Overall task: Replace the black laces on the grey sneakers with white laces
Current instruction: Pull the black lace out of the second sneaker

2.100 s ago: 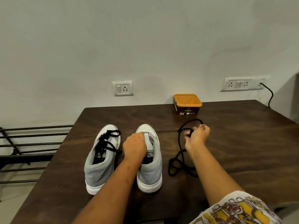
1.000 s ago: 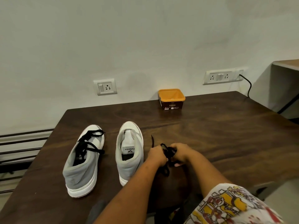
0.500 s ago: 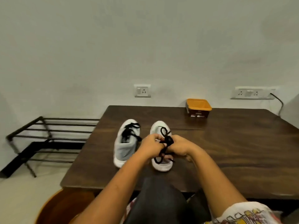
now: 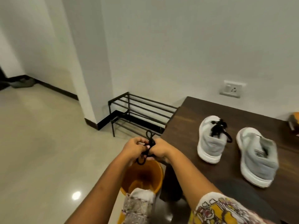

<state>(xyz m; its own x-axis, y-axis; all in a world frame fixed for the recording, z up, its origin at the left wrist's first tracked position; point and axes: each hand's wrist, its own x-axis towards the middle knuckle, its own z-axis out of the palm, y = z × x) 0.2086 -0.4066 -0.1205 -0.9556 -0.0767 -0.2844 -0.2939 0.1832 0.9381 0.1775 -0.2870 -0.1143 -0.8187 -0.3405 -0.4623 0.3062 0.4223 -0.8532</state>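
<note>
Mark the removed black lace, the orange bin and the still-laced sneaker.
removed black lace (image 4: 151, 142): head view, twisted part below its top loop.
orange bin (image 4: 153, 172): head view, inner wall.
still-laced sneaker (image 4: 212, 145): head view, grey heel.

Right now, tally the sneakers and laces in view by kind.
Grey sneakers: 2, the laced sneaker and the unlaced sneaker.
Black laces: 2, the threaded lace and the bunched lace gripped by left hand and right hand.
Total: 4
</note>
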